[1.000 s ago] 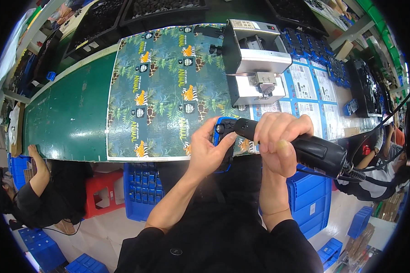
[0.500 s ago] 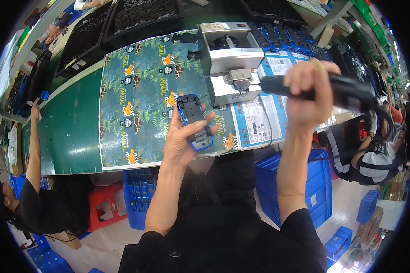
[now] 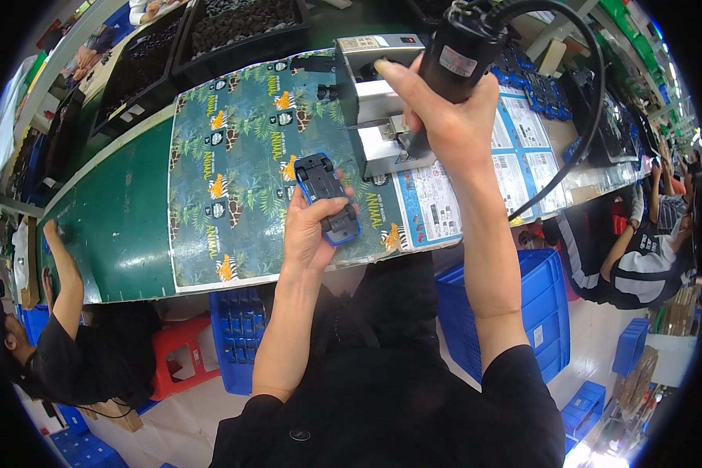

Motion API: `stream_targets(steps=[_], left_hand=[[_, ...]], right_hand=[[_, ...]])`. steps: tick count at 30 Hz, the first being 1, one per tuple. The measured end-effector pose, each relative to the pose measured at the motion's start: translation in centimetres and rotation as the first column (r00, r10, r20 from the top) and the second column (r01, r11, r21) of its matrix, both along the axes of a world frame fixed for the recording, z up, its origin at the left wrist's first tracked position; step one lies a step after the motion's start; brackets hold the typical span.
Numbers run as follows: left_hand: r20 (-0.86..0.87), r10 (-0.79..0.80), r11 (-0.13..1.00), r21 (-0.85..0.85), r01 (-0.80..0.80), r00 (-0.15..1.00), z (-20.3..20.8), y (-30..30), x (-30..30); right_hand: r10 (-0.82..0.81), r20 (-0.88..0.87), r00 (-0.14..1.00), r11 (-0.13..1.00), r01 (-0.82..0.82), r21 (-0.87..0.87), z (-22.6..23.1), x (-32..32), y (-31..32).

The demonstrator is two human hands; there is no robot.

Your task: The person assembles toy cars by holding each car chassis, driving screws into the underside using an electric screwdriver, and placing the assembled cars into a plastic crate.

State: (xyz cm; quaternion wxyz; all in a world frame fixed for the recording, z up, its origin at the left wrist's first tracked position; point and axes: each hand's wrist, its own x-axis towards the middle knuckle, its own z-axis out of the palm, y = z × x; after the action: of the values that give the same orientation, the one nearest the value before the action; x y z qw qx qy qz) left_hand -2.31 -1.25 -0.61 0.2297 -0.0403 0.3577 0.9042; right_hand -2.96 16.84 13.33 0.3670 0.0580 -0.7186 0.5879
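My left hand (image 3: 308, 238) is closed on a toy car (image 3: 317, 179) over the near part of the table, its thumb pressed on the underside. The car lies belly up, with a black chassis and a blue body edge. My right hand (image 3: 462, 129) grips a black corded electric screwdriver (image 3: 460, 51), held steeply with its cord end up. The driver's lower end points down at the front of a silver screw feeder (image 3: 378, 101); my hand hides part of the feeder, and I cannot see whether the tip touches it.
A jungle-print sheet (image 3: 242, 171) covers the green table (image 3: 132, 210). Black trays of dark parts (image 3: 246, 27) stand behind, and blue toy cars (image 3: 546, 93) lie at the back right. The driver's cord (image 3: 597, 101) loops rightward. Blue crates (image 3: 515, 312) sit below; co-workers (image 3: 86, 343) are on both sides.
My right hand has brought the screwdriver left to the feeder, swinging it from nearly level to steep. The toy car has shifted slightly up and left. The left co-worker's hand has drawn back.
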Motion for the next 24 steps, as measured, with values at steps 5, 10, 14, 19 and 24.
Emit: stream_targets(steps=[5, 10, 14, 19, 24], left_hand=[[0.036, 0.025, 1.000, -0.008, -0.025, 0.999, 0.9, 0.7, 0.0], [0.022, 0.009, 1.000, -0.020, -0.009, 1.000, 0.6, 0.4, -0.2], [0.006, 0.019, 1.000, -0.022, -0.019, 1.000, 0.4, 0.5, -0.2], [0.009, 0.029, 0.999, -0.029, -0.029, 1.000, 0.7, 0.7, -0.1], [-0.009, 0.029, 0.999, -0.041, -0.029, 1.000, 0.4, 0.8, -0.2]], right_hand=[[0.252, -0.015, 0.968, 0.869, -0.233, -0.436, -0.8, 4.8, -0.3], [0.457, -0.247, 0.854, 0.726, -0.519, -0.450, -1.8, 6.6, -2.6], [0.436, -0.258, 0.862, 0.697, -0.505, -0.510, -2.7, 5.9, -3.6], [0.434, -0.182, 0.882, 0.712, -0.459, -0.531, -3.5, 5.9, -4.0], [0.405, -0.169, 0.898, 0.721, -0.428, -0.545, -3.7, 5.8, -4.5]])
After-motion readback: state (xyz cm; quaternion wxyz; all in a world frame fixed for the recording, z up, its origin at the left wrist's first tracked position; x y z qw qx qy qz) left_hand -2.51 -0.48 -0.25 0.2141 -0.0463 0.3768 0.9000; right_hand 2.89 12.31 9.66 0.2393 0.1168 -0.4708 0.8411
